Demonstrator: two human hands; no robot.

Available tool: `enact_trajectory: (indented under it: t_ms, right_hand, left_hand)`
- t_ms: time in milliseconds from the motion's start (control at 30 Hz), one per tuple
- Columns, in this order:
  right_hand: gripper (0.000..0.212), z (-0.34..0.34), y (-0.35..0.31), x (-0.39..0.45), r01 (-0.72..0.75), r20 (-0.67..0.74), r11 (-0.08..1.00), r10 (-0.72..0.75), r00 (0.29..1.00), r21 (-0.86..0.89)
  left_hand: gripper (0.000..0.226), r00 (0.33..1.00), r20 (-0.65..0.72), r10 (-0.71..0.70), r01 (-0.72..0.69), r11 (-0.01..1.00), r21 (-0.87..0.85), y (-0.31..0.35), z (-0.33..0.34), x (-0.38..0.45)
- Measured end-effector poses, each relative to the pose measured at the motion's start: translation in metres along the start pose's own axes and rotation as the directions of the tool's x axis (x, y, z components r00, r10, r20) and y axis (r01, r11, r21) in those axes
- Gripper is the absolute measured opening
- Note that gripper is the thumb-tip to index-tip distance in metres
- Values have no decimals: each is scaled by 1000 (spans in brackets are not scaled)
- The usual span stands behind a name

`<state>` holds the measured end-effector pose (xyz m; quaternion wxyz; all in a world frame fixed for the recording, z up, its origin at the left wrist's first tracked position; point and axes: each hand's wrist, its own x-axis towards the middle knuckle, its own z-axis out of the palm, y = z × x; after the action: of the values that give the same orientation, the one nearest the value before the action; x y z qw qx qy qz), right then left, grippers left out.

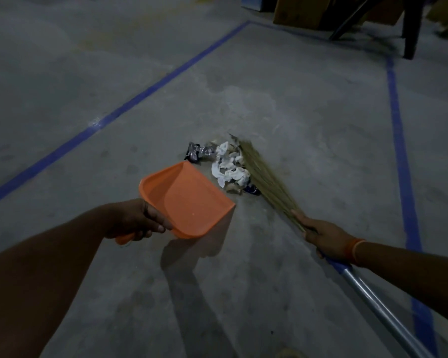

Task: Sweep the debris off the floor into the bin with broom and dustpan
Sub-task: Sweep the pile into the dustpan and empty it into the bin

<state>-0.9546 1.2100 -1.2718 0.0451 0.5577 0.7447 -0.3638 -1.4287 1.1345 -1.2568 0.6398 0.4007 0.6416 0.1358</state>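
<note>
Fingers (150, 226) clamped around dustpan (189, 200) handle, others (311, 229) around broom (264, 177) beside debris (228, 166).

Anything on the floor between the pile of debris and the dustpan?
Nothing visible. The debris lies just beyond the dustpan, with bare floor between. The broom sits on the pile's far side. The bin is out of view.

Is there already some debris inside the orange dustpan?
No, the orange dustpan in the left hand is bare inside; the debris lies on the floor.
</note>
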Motion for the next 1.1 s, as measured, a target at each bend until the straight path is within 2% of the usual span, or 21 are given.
enact_trajectory:
  t_ms: [167,367,567,700,833,1100]
  right_hand:
    - [59,11,4,-4,28,8,991,-29,1000,127]
    - [59,-6,12,-3,53,-51,986,-45,998,159]
    - [63,-31,4,19,67,-84,994,-60,995,85]
    - [62,-33,0,37,52,-80,998,-49,996,31]
    - [62,-37,-5,60,29,-29,999,-30,999,-24]
    - [61,-64,-19,116,117,103,942,-88,991,-316]
  left_hand:
    - [22,1000,4,0,0,1000,-12,1,5,8]
    - [22,1000,-12,-26,25,997,-77,-8,-7,4]
    - [22,990,-127,-67,44,983,-176,-29,-35,-15]
    - [22,982,-168,-87,59,985,-159,-30,-53,-24]
    - [22,974,-195,-118,99,989,-106,-23,-66,-22]
    - [23,979,-188,-79,65,995,-80,-7,-59,7]
